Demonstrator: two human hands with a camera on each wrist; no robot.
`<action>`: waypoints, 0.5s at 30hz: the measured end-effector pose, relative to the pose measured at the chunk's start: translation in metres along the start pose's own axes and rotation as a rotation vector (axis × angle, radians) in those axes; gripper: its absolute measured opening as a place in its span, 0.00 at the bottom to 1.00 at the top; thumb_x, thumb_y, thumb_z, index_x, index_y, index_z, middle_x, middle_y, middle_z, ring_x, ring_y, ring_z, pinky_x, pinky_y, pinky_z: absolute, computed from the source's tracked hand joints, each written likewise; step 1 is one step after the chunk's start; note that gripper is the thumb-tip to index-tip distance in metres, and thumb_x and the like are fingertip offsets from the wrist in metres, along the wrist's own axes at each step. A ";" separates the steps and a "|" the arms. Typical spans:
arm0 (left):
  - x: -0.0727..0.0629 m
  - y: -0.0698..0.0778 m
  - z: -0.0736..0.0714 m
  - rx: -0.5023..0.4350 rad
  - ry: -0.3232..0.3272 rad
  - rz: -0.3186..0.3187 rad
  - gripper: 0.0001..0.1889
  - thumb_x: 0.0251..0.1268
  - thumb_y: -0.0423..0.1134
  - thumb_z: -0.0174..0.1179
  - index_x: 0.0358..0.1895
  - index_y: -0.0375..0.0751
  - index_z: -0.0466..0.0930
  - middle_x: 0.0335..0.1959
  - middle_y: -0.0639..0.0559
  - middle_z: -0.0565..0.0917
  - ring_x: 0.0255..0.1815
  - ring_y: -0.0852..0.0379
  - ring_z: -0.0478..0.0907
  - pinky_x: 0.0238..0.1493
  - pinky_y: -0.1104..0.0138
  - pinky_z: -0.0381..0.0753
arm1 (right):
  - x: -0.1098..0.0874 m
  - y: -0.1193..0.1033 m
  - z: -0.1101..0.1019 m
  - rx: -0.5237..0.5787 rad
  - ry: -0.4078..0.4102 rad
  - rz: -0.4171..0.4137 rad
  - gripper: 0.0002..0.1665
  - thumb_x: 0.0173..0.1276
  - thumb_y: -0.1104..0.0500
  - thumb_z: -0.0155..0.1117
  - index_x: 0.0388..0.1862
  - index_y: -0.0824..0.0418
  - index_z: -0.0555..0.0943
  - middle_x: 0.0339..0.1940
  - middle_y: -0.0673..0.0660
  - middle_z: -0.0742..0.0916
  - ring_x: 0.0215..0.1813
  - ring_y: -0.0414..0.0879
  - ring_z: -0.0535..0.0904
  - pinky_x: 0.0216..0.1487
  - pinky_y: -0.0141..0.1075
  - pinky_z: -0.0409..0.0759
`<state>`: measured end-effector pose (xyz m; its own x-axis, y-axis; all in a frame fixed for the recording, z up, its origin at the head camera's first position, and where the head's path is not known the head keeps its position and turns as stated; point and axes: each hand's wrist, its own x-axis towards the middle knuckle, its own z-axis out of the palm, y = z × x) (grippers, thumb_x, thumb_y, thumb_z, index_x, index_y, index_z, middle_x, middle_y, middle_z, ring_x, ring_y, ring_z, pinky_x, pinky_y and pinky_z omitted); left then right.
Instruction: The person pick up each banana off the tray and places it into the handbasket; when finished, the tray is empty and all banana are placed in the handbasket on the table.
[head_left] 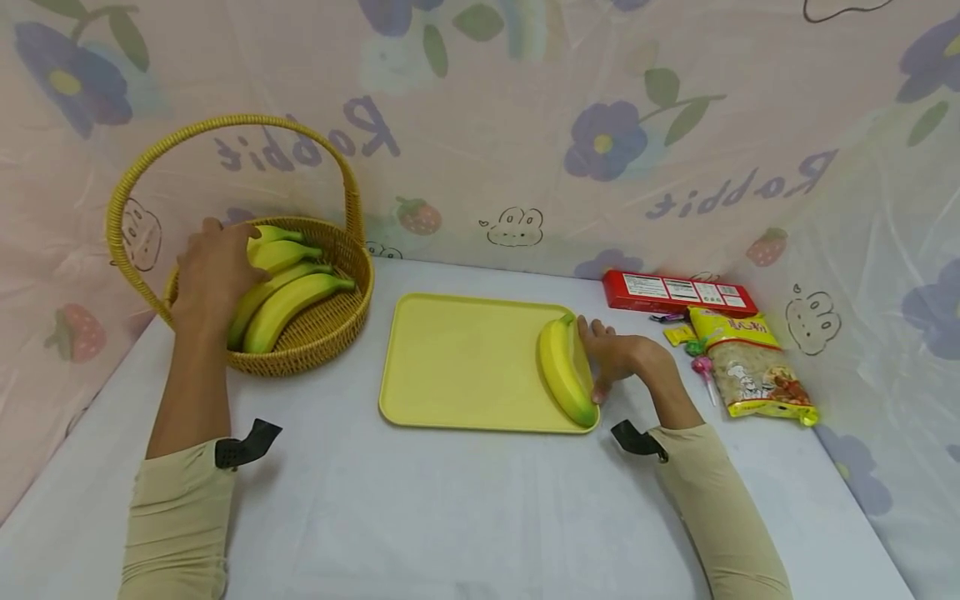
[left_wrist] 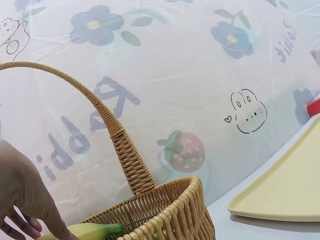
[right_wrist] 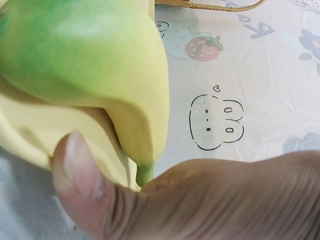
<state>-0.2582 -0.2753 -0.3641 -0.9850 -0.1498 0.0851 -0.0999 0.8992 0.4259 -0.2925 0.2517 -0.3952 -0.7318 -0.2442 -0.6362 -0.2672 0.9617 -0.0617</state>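
Several bananas (head_left: 300,304) with greenish ends lie side by side in a wicker basket (head_left: 315,354) at the left. My left hand (head_left: 213,271) reaches over them under the handle, thumb against a banana; in the left wrist view its fingers spread above a banana (left_wrist: 90,230), their tips partly cut off. Another banana (head_left: 562,371) lies lengthwise along the right side of a yellow tray (head_left: 465,362). My right hand (head_left: 615,358) is at the tray's right rim beside this banana. The right wrist view shows a straight thumb (right_wrist: 80,170) apart from the banana (right_wrist: 135,95); the other fingers are hidden.
Right of the tray are a red box (head_left: 678,293), a yellow snack bag (head_left: 757,367), a pink lollipop (head_left: 702,367) and small wrapped candies (head_left: 679,335). The basket's tall handle (head_left: 225,122) arches above the left hand. A patterned cloth hangs behind the table.
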 end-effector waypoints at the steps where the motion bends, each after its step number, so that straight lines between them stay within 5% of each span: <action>1: 0.000 0.001 -0.001 0.001 0.000 0.000 0.31 0.68 0.31 0.67 0.72 0.26 0.68 0.64 0.17 0.65 0.62 0.18 0.63 0.63 0.22 0.61 | 0.000 0.000 0.000 0.003 -0.001 0.001 0.83 0.51 0.48 0.85 0.87 0.65 0.35 0.86 0.75 0.46 0.86 0.74 0.43 0.79 0.70 0.54; 15: 0.002 0.030 0.004 -0.003 0.099 0.068 0.27 0.76 0.38 0.61 0.69 0.21 0.72 0.65 0.15 0.70 0.63 0.17 0.68 0.61 0.27 0.71 | 0.001 0.002 0.001 0.000 0.002 0.005 0.81 0.53 0.50 0.85 0.87 0.64 0.35 0.87 0.74 0.45 0.86 0.73 0.43 0.79 0.69 0.55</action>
<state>-0.2640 -0.2473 -0.3547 -0.9708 -0.1285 0.2025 -0.0327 0.9074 0.4190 -0.2931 0.2535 -0.3963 -0.7345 -0.2396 -0.6349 -0.2638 0.9628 -0.0582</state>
